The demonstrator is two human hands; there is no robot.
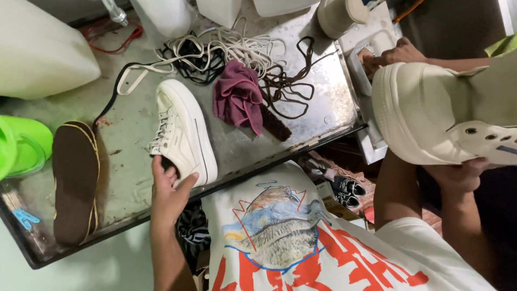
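Partly cut off: cream shoe [431, 108] held in right hand [458, 175] | left hand [168, 196] grips white sneaker [183, 132] heel

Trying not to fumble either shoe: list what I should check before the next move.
1. Left hand grips the white sneaker at its heel: ok.
2. White sneaker lies sole-down on the metal tray: ok.
3. Right hand holds the cream shoe from below: ok.
4. Purple cloth lies apart from the white sneaker: ok.
5. Another person's hand is clear of the cream shoe: cannot tell.
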